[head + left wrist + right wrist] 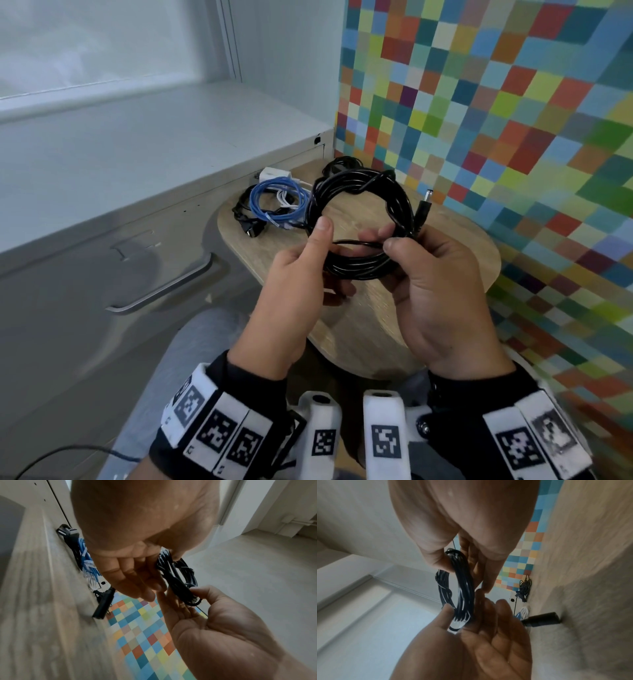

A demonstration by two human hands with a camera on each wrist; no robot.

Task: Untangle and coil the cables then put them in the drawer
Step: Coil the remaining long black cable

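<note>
Holding a coiled black cable (pixel 359 226) up in the middle of the head view, both hands share its lower arc above the wooden tabletop (pixel 359 318). The left hand (pixel 294 291) has its thumb laid over the left side of the coil with its fingers cupped behind the strands, so the bundle is pinched between them; the left wrist view shows that thumb pressed on the black loops (pixel 178 577). The right hand (pixel 442 294) grips the right side, thumb tip and curled fingers closed on the strands and on one thin loose length that runs across the ring. A barrel plug (pixel 424 208) sticks up from this hand, just right of the coil. In the right wrist view the coil (pixel 460 588) stands edge-on between the two thumbs.

Farther back on the tabletop, toward the centre left of the head view, lies a coiled blue network cable (pixel 277 202), touching a white cable (pixel 283 198) and a black cable with a plug (pixel 250 228). A white adapter (pixel 274 174) sits behind them against the grey cabinet (pixel 102 192). Another dark cable bundle (pixel 339 164) rests at the table's far edge near the multicoloured checkered wall (pixel 496 120). A drawer front with a metal handle (pixel 164 287) fills the lower left, and it is closed.
</note>
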